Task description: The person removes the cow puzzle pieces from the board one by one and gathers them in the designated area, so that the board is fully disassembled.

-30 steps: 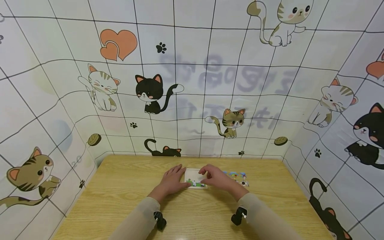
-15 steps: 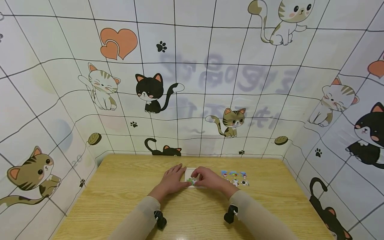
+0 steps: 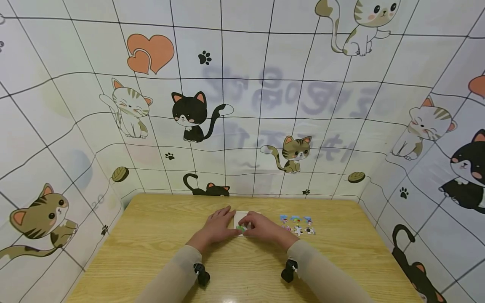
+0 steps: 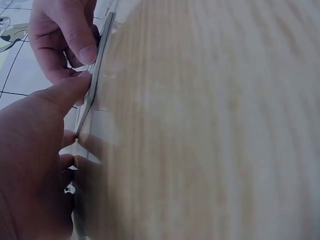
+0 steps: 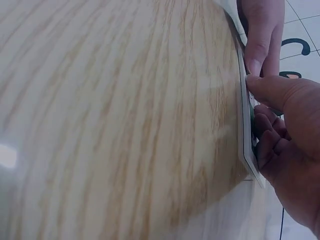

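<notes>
Wooden worktop (image 3: 159,244): carries the tray and stretches beyond its left side.
Left hand (image 3: 217,226): lies at the tray's left edge, fingers extended, thumb by its near side, gripping nothing visible.
White tray (image 3: 241,216): far part bare; green printed puzzle work (image 3: 241,228) shows near its front, so filling seems only partly done.
Right hand (image 3: 262,227): bent over the tray's right half, thumb and fingers narrow; cannot tell whether they pinch a piece.
Loose pieces (image 3: 298,230): two rows of three right of the tray, apparently what is left.
</notes>
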`<state>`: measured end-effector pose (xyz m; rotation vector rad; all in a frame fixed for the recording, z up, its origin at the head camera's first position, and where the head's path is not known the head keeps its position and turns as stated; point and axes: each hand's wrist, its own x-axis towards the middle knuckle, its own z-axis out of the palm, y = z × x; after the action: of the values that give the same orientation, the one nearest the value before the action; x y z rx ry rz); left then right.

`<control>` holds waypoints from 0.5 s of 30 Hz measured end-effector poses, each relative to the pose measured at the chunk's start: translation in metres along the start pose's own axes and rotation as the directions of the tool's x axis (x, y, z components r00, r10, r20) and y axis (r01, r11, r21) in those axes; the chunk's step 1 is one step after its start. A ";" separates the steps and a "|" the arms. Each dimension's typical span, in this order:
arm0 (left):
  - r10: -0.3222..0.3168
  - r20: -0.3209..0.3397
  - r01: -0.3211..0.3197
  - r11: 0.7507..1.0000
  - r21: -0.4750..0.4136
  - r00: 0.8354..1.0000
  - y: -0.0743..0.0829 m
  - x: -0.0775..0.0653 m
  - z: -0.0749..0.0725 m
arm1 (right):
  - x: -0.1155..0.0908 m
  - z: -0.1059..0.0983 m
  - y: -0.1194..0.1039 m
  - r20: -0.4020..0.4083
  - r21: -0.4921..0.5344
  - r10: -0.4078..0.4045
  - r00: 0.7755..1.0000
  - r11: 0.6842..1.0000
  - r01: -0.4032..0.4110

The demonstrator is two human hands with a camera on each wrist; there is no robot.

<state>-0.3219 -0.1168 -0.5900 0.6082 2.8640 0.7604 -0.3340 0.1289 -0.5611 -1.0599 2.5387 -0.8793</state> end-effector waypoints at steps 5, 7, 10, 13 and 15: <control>0.004 0.046 -0.004 1.000 0.004 0.999 -0.008 0.007 -0.002 | 0.000 -0.001 -0.002 -0.012 0.001 0.002 1.000 1.000 -0.002; 0.012 0.068 -0.013 1.000 0.013 0.998 -0.007 0.008 -0.006 | -0.001 -0.002 -0.003 -0.011 0.020 0.000 1.000 1.000 0.000; 0.020 0.097 -0.022 1.000 0.018 0.995 -0.003 0.005 -0.014 | -0.002 -0.003 -0.004 -0.006 0.040 -0.003 1.000 0.999 0.003; 0.006 0.133 -0.008 1.000 0.016 0.991 0.001 0.003 -0.022 | -0.002 -0.003 -0.003 -0.003 0.049 -0.001 1.000 0.999 0.001; 0.002 0.149 -0.005 1.000 0.023 0.989 0.001 0.003 -0.024 | -0.001 -0.002 -0.001 0.001 0.045 0.015 1.000 0.999 -0.015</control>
<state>-0.3295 -0.1256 -0.5689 0.6442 2.7394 0.6538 -0.3337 0.1296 -0.5585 -1.0263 2.5113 -0.9273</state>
